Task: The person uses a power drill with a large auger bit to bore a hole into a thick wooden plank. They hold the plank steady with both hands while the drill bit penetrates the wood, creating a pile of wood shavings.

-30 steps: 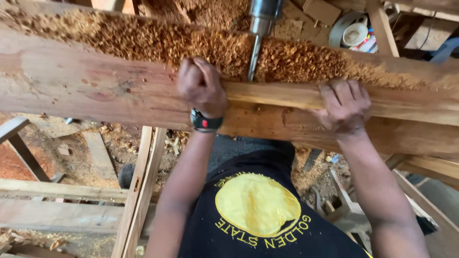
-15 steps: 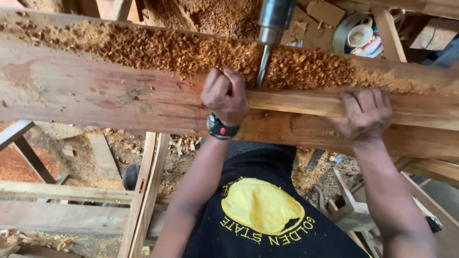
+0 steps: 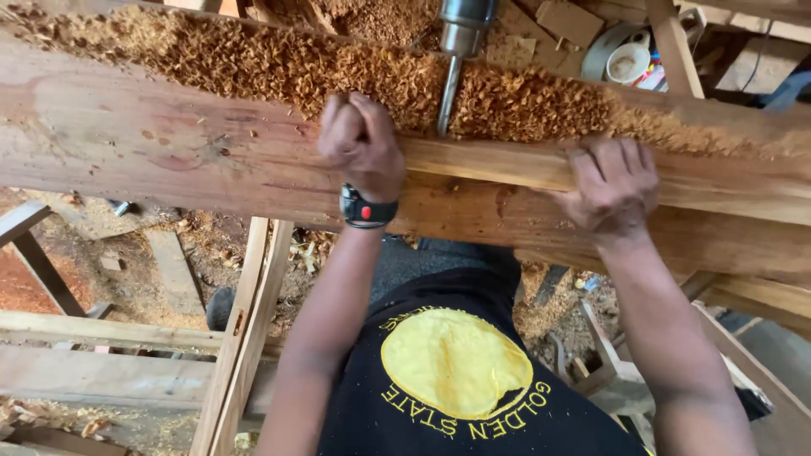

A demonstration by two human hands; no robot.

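A long pale wooden strip (image 3: 498, 165) lies along a wide reddish plank (image 3: 152, 143) that serves as a work surface. My left hand (image 3: 361, 143), with a black wristwatch, grips the strip's left end. My right hand (image 3: 612, 181) presses down on the strip further right, fingers curled over its far edge. A vertical drill bit (image 3: 448, 97) in a metal chuck (image 3: 466, 21) comes down onto the strip between my hands. A thick band of wood shavings (image 3: 253, 59) is heaped behind the strip.
Below the plank stand wooden trestle legs (image 3: 245, 329) and loose boards (image 3: 101, 371) on a shaving-strewn floor. A white cup and plate (image 3: 625, 55) sit among wood scraps at the back right. An upright wooden post (image 3: 676, 42) stands beside them.
The view has shifted slightly. My hands stay on the strip in the same grip, and the drill bit stays between them.
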